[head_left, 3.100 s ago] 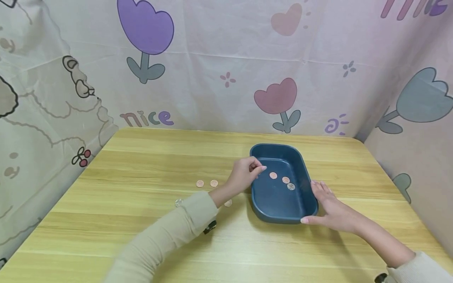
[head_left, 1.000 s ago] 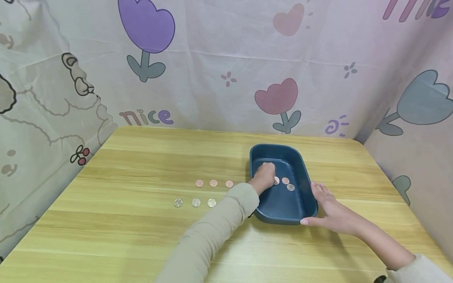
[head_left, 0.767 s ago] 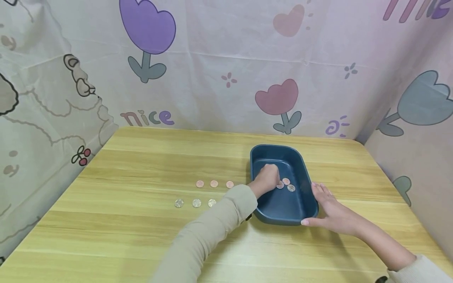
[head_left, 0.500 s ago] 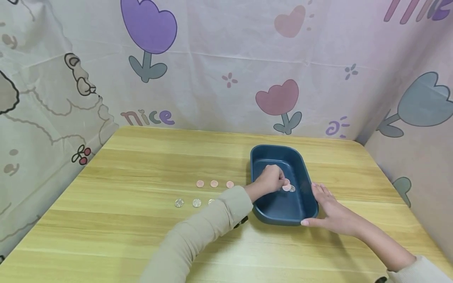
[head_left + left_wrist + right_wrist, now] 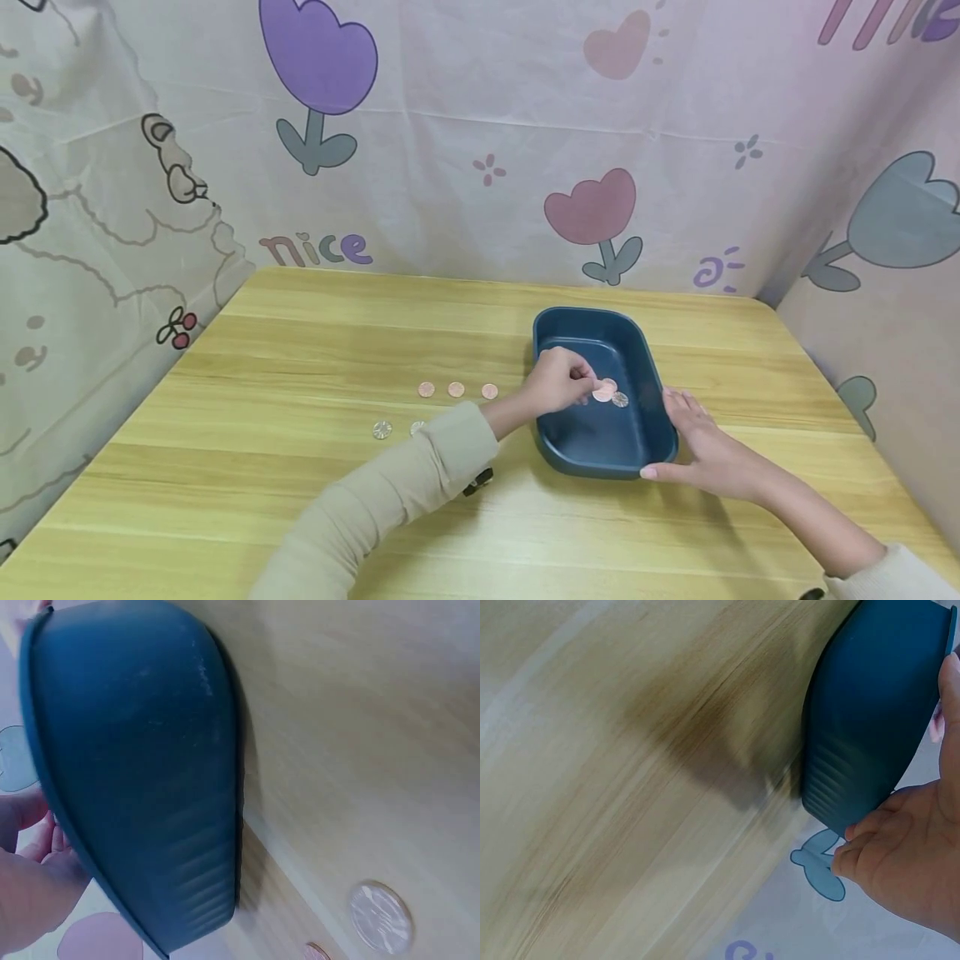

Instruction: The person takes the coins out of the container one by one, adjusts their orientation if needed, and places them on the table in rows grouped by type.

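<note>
My left hand [image 5: 558, 382] is over the dark blue plastic tray [image 5: 592, 468] and pinches a copper coin [image 5: 602, 393] between thumb and fingertips. Close to it in the tray are another copper coin [image 5: 611, 385], partly overlapped, and a silver coin [image 5: 620, 400]. My right hand [image 5: 701, 442] rests against the tray's near right corner, fingers along the right wall and thumb at the front. The right wrist view shows that hand [image 5: 907, 855] touching the tray wall [image 5: 862, 712] from outside. In the left wrist view, the left hand [image 5: 37, 892] is beyond the tray rim.
Left of the tray, three copper coins [image 5: 456, 389] lie in a row on the wooden table [image 5: 322, 333]. Silver coins [image 5: 382, 430] lie in front of them, partly covered by the left sleeve [image 5: 390, 475]. A printed cloth [image 5: 450, 100] hangs behind the table.
My left hand placed a coin at the end of the copper row, then reached into the tray. It slid a copper coin right and now pinches it. The right hand has stayed put.
</note>
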The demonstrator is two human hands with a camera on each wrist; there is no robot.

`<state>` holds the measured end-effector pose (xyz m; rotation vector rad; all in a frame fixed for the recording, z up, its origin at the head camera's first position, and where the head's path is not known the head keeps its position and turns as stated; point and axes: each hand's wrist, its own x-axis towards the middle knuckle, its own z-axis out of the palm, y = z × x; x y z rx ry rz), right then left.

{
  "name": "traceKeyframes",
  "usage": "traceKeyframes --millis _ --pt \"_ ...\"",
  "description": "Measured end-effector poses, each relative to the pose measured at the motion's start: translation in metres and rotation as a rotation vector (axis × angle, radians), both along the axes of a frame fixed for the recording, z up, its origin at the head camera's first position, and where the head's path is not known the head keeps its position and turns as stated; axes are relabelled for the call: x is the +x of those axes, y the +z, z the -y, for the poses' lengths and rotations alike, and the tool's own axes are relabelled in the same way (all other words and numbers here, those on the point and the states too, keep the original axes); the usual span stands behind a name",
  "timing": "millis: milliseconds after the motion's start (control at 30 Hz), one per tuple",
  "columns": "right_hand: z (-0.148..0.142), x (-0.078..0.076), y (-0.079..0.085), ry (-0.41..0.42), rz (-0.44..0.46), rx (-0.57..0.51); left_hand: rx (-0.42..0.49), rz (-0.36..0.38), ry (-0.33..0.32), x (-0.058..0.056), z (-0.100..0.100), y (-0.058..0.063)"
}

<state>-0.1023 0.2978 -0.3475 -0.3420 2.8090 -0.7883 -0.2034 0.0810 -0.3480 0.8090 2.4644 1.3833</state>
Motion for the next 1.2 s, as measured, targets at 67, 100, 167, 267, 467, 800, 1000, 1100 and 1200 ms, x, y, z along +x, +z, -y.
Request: traceKeyframes --millis 67,100,167,267,467,800,1000,1100,1200 --pt "0.000 0.000 0.000 -0.002 -0.004 0.003 0.052 0.020 0.004 0.000 0.005 0.001" --pt "0.000 0.000 0.000 -0.004 -0.006 0.006 0.074 0.030 0.007 0.001 0.008 0.002" --pt "0.000 0.000 0.000 -0.005 -0.011 0.009 0.111 0.044 0.009 0.001 0.014 0.002" --pt "-0.001 0.000 0.000 -0.004 -0.014 0.008 0.138 0.063 0.015 0.001 0.023 0.004" --pt "-0.001 0.001 0.001 -0.006 -0.010 0.000 0.149 0.104 0.039 0.002 0.042 0.003" --pt "-0.002 0.000 0.000 -0.003 -0.019 -0.007 0.148 0.133 0.100 0.005 0.077 0.000" --pt "-0.002 0.000 -0.001 -0.002 -0.014 -0.014 0.129 0.128 0.132 0.006 0.098 -0.003" --pt "-0.002 0.000 0.000 -0.002 -0.011 -0.018 0.135 0.112 0.152 0.006 0.111 -0.005" --pt "-0.001 -0.001 0.000 -0.001 -0.011 -0.019 0.120 0.102 0.177 0.005 0.124 -0.007"
